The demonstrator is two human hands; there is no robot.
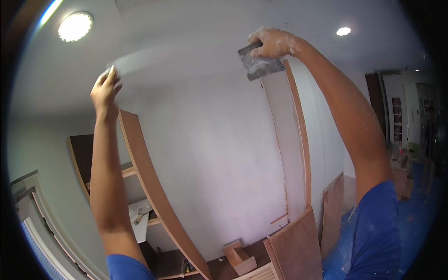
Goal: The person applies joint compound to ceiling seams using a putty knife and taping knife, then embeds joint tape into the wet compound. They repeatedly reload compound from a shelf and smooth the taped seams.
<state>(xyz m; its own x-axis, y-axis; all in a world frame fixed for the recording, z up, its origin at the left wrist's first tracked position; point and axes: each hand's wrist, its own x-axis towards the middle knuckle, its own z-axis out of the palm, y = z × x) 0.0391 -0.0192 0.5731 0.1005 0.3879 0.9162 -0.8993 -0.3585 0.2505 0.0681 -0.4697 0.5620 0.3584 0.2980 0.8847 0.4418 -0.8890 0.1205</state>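
Up near the ceiling, my right hand (273, 43), smeared with white filler, is closed around a wide grey putty knife (261, 65). Its flat blade hangs down and carries whitish smears. My left hand (106, 91) is raised at the left with its fingers closed in a pinch. A pale blurred streak extends from those fingertips, too smeared to tell what they hold. Behind both hands are the white ceiling (191, 28) and a pale wall panel (210, 154).
A wooden shelf unit (154, 186) stands at the left, with a trowel-like tool (141, 212) on one shelf. Below are a small wooden box (240, 256) and leaning brown boards (296, 247). Blue sheeting (338, 261) covers the floor at the right, where a person (429, 135) stands far back.
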